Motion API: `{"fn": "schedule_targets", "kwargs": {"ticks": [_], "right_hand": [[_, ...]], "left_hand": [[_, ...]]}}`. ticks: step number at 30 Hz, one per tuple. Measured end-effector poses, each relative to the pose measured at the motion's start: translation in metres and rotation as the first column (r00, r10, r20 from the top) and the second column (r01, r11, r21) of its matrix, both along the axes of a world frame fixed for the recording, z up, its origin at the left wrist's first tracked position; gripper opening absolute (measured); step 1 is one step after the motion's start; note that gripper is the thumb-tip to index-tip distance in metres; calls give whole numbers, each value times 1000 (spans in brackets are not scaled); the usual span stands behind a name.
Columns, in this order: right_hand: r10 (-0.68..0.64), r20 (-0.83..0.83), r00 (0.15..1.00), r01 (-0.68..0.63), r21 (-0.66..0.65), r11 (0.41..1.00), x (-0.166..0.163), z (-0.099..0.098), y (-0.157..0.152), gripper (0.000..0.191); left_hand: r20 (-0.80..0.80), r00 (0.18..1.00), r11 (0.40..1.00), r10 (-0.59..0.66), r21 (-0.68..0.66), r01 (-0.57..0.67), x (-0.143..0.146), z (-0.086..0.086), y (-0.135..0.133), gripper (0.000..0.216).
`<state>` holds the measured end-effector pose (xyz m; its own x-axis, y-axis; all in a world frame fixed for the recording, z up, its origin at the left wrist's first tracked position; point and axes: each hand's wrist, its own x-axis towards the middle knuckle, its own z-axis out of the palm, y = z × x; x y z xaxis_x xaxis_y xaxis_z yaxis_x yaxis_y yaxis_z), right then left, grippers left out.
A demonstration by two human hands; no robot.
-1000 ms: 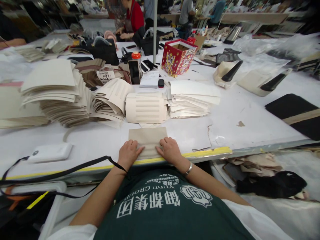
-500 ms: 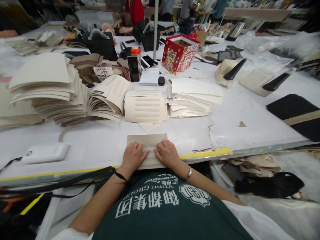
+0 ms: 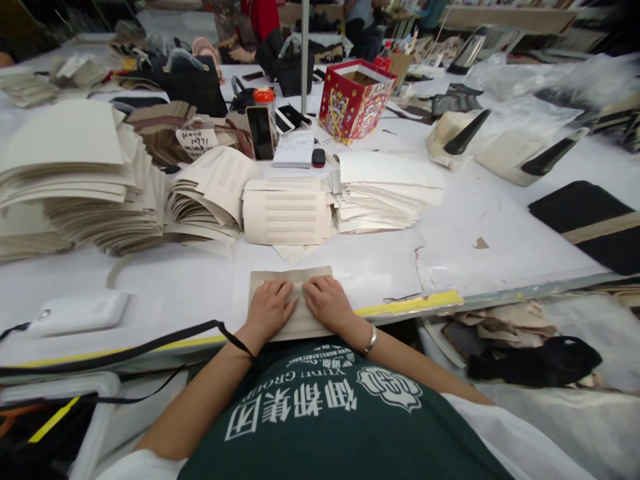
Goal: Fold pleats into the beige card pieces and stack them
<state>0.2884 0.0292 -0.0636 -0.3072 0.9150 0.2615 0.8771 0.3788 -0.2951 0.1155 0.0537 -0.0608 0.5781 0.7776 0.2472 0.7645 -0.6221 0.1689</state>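
A flat, greyish-beige rectangular sheet (image 3: 299, 327) lies at the front of the white-topped counter (image 3: 380, 267), its near end over the line of the yellow edge tape (image 3: 410, 303), close to the dark green printed apron (image 3: 320, 400). The left hand (image 3: 273, 303) and right hand (image 3: 327, 303) rest on it side by side, fingers close together; whether either grip pinches a fold beneath, I cannot tell. Uneven pressure could skew or crease the sheet, and a pull toward the body could bend its near end. The thin black strap (image 3: 150, 343) at the left wrist could catch and tug that hand aside.
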Motion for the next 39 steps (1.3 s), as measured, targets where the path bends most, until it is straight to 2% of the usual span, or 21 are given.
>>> {"fn": "schedule_targets", "kwargs": {"ticks": [4, 8, 9, 12, 14, 18, 23, 26, 29, 32, 36, 39], "right_hand": [[-127, 111, 986, 129, -7, 992, 20, 4, 2, 14], [-143, 116, 983, 147, -27, 989, 26, 11, 10, 19], [-127, 75, 989, 130, -28, 991, 22, 11, 13, 18], [-48, -73, 996, 47, -20, 999, 4, 6, 20, 19], [-17, -116, 993, 14, -25, 1000, -7, 1, 24, 21], [-42, -44, 998, 41, -35, 999, -7, -4, 27, 15], [-39, 36, 999, 41, -55, 998, 32, 0, 27, 15], [-32, 112, 993, 40, -63, 997, 50, 1, 23, 26], [-15, 266, 964, 27, -40, 999, 52, 0, 4, 37], [21, 354, 935, -19, -11, 1000, 46, -2, -30, 40], [78, 320, 944, -85, 7, 996, 39, -2, -63, 35], [31, 189, 981, -37, 30, 999, 29, -3, -52, 34]], "left_hand": [[-69, 989, 991, 134, 38, -132, -26, 6, 9, 23], [-71, 960, 958, 270, 123, -260, -33, 14, 12, 23], [-33, 968, 961, 249, 134, -242, -28, 13, 12, 21], [84, 994, 990, 64, 124, -74, -6, 3, 13, 21], [102, 995, 996, -6, 94, -4, 6, -5, 14, 24], [64, 998, 999, 15, 34, -17, 3, -11, 17, 25], [21, 1000, 999, 12, 48, -13, -27, -4, 19, 32], [-28, 1000, 997, -2, 73, 4, -34, -6, 18, 39], [-60, 998, 996, 20, 84, -15, -31, -10, 17, 46], [-87, 993, 994, 84, 77, -77, -27, -10, 14, 48], [-100, 981, 980, 165, 126, -152, -22, -10, 8, 46], [-97, 994, 985, 55, 171, -37, -15, -17, 8, 48]]}}
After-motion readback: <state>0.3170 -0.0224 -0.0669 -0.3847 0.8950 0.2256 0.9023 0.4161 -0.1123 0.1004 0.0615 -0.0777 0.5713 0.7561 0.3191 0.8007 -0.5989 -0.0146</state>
